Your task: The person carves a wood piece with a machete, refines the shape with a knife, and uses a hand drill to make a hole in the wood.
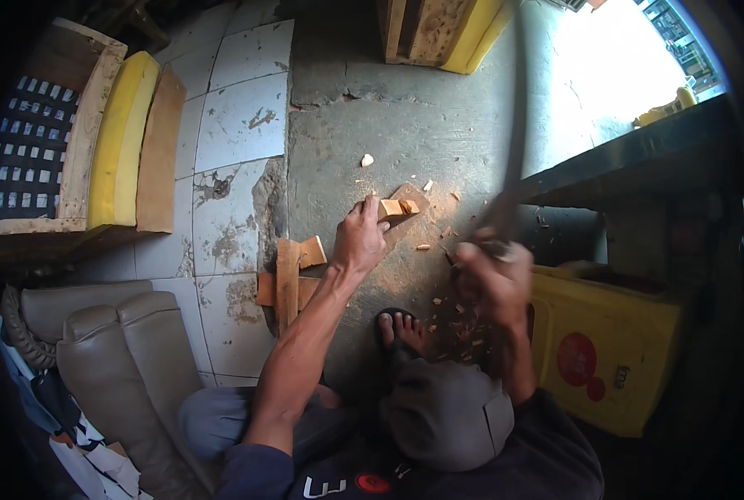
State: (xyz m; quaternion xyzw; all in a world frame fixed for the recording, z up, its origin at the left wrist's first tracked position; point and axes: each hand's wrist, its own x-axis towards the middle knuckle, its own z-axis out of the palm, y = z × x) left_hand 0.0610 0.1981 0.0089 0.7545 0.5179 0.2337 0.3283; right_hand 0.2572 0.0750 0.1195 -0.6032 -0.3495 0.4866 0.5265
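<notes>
My left hand (360, 240) is closed around one end of a small wooden block (394, 208), its far end notched and orange-brown. The block rests on a thin flat board (415, 195) on the concrete floor. To the right, my right hand (500, 271) is raised and smeared by motion, its fingers wrapped round the handle of a long dark blade that looks like a machete (518, 108). The blade points up and away, well apart from the block. Chips and sawdust (465, 327) lie around the board and near my sandalled foot (401, 328).
Several wood offcuts (288, 279) are stacked left of my forearm. A yellow crate (593, 350) stands close by my right arm, beneath a dark ledge (630, 150). At left are a brown padded seat (130, 350) and a wooden frame with yellow padding (126, 142). White tiles (247, 125) border the concrete.
</notes>
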